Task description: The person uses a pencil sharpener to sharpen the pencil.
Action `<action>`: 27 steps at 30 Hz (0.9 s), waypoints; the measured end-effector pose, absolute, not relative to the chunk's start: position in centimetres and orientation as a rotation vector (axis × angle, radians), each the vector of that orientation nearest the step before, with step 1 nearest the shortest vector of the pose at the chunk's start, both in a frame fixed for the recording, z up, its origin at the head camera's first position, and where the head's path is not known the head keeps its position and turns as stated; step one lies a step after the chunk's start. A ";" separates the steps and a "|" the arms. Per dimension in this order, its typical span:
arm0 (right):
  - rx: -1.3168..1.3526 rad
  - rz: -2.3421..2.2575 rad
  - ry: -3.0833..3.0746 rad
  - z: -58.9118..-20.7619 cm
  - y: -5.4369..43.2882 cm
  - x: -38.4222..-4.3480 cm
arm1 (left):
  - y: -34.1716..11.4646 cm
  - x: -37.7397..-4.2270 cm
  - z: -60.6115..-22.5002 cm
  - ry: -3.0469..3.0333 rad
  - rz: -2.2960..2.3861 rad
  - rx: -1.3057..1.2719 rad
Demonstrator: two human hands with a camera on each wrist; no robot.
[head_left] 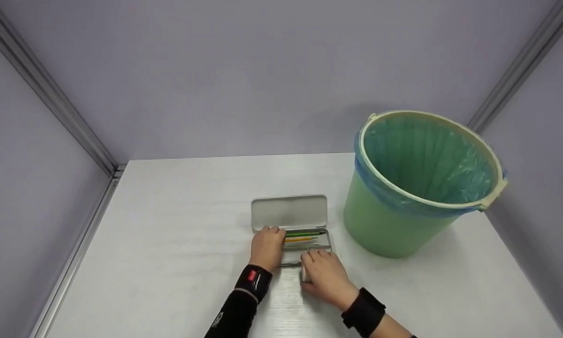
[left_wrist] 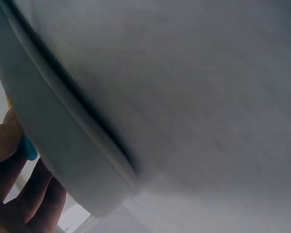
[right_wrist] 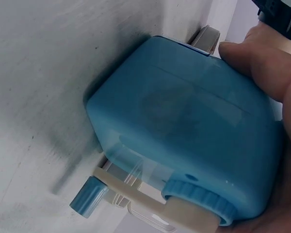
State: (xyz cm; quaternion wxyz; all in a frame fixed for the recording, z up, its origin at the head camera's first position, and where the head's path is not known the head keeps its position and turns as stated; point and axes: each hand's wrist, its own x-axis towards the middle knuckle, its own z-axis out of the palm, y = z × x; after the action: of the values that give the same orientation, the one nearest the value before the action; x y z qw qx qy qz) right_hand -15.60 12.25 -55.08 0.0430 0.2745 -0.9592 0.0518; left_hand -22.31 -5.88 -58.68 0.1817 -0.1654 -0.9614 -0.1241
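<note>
A pale metal pencil case [head_left: 288, 211] lies on the white table, its lid raised at the back. A green pencil [head_left: 305, 234] and an orange pencil [head_left: 300, 239] lie inside with their points to the right. Over the case's left end, my left hand [head_left: 266, 246] pinches the orange pencil; a blue tip [left_wrist: 30, 149] shows between thumb and fingers in the left wrist view. My right hand [head_left: 327, 277] grips a blue crank pencil sharpener [right_wrist: 184, 126] at the case's front right corner. Its cream crank [right_wrist: 131, 191] ends in a blue knob [right_wrist: 88, 196].
A large green bin [head_left: 384, 230] with a blue-green plastic liner [head_left: 431, 159] stands to the right, close beyond the case and my right hand. Grey-violet panels [head_left: 262, 84] enclose the table [head_left: 169, 225] at the back and both sides.
</note>
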 end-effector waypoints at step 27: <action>0.849 0.149 -2.921 -54.7 12.0 -15.4 | -4.7 -24.1 -56.9 -2.952 -0.100 -0.324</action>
State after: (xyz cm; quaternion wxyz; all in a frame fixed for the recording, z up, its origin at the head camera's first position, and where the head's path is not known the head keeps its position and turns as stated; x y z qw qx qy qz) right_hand -15.40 11.96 -54.74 0.0478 0.2784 -0.9580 0.0488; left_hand -24.14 -4.72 -56.87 0.0851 -0.1085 -0.9899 -0.0334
